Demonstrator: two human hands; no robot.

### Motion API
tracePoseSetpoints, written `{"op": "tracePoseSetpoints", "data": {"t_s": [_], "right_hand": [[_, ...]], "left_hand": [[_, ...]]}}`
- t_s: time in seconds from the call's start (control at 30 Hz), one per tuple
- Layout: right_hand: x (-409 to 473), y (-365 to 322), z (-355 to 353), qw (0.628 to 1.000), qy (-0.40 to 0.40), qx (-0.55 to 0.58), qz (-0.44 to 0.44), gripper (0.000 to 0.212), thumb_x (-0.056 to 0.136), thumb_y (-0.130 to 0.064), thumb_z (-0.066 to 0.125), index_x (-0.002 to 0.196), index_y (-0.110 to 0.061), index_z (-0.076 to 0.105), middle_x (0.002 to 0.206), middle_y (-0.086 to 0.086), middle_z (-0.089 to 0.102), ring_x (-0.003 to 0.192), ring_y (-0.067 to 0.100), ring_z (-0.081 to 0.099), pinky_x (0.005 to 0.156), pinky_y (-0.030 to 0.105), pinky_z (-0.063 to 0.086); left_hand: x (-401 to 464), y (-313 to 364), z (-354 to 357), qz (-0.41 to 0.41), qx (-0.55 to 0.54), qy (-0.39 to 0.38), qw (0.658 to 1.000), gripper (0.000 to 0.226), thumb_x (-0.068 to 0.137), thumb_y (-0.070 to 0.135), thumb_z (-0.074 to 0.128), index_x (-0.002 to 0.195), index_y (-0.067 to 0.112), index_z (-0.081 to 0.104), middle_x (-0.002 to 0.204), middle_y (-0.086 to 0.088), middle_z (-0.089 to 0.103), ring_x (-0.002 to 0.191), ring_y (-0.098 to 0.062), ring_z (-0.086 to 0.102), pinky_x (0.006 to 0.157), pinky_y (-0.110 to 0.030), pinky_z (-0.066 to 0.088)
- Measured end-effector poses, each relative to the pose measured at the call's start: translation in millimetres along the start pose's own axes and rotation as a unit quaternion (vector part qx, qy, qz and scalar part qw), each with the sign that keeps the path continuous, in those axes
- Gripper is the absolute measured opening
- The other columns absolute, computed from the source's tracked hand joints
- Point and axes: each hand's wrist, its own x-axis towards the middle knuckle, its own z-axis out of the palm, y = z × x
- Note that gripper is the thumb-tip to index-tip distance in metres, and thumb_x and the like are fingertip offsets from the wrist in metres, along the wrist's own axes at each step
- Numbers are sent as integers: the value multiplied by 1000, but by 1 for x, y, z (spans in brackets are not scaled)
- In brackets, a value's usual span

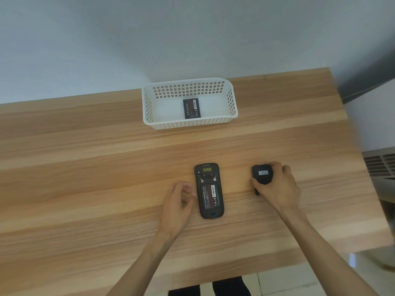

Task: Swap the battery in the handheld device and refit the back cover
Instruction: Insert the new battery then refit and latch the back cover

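Observation:
The black handheld device (209, 190) lies face down on the wooden table (85, 178), its back open, with a black battery (210, 196) seated in the bay. My left hand (178, 200) rests just left of the device, fingers loosely curled, holding nothing. My right hand (275, 184) grips the black back cover (262, 175), which carries a small silver label, to the right of the device on the table. A second black battery (191, 108) lies inside the white basket (149, 107) at the far side.
The table's right edge runs close to my right arm, with a grey vent (380, 165) and floor beyond it. A pale wall stands behind the basket. Bare wood lies between the basket and the device.

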Motion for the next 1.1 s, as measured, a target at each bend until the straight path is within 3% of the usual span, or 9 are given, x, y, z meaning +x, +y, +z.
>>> {"op": "tracePoseSetpoints", "data": {"t_s": [0.1, 0.2, 0.37, 0.53, 0.67, 0.87, 1.03, 1.1], "right_hand": [[-8, -10, -11, 999, -4, 44, -18, 54, 74, -48, 73, 123, -28, 59, 118, 2, 50, 87, 24, 65, 71, 34, 51], [-18, -24, -19, 991, -12, 109, -70, 32, 77, -41, 71, 106, -31, 64, 115, -2, 48, 82, 13, 62, 69, 32, 54], [-33, -48, -24, 976, -39, 158, -147, 46, 74, -28, 82, 116, -15, 68, 105, 1, 55, 92, 11, 58, 83, 24, 47], [-46, -66, -17, 966, -62, 165, -190, 43, 70, -34, 82, 111, -26, 71, 102, -8, 55, 91, 0, 57, 80, 11, 46], [-56, -78, -12, 964, -76, 160, -197, 52, 68, -40, 80, 116, -24, 70, 103, -9, 54, 92, 1, 58, 83, 20, 52], [-70, -89, -6, 959, -101, 164, -209, 56, 71, -42, 78, 121, -21, 66, 105, -13, 50, 91, -1, 56, 76, 7, 45], [-79, -91, -4, 955, -109, 164, -224, 50, 72, -45, 77, 114, -19, 68, 104, -8, 51, 89, 4, 59, 81, 21, 54], [-80, -90, -2, 954, -112, 169, -221, 50, 72, -42, 79, 113, -17, 69, 104, -7, 52, 89, 2, 59, 81, 12, 50]], "left_hand": [[-2, 3, -4, 13, 8, 11, 1000, 15, 95, 12, 67, 107, 20, 63, 102, 8, 66, 82, -7, 66, 79, -34, 57], [-3, 7, -6, 34, 17, 8, 999, 19, 93, 11, 68, 109, 20, 63, 104, 10, 63, 85, -7, 65, 82, -38, 58], [-3, 19, -9, 57, 53, 2, 997, 29, 88, 21, 74, 112, 30, 60, 105, 16, 60, 91, -1, 62, 78, -37, 58], [-5, 32, -10, 115, 68, -25, 991, 55, 80, 31, 82, 129, 34, 57, 124, 16, 52, 112, 0, 55, 88, -27, 55], [-7, 41, -7, 171, 108, -24, 979, 63, 79, 34, 84, 135, 31, 57, 140, 9, 48, 112, 6, 48, 87, -15, 47], [-8, 41, -5, 236, 146, -16, 960, 59, 76, 18, 83, 131, 27, 64, 142, 2, 54, 125, -16, 53, 95, -30, 53], [-9, 39, -8, 299, 215, -24, 929, 45, 75, 17, 70, 120, 20, 70, 122, 0, 66, 120, -24, 56, 93, -38, 48], [-9, 35, -10, 307, 220, -19, 926, 42, 74, 10, 76, 115, 19, 72, 118, 1, 69, 116, -24, 58, 89, -38, 47]]}}
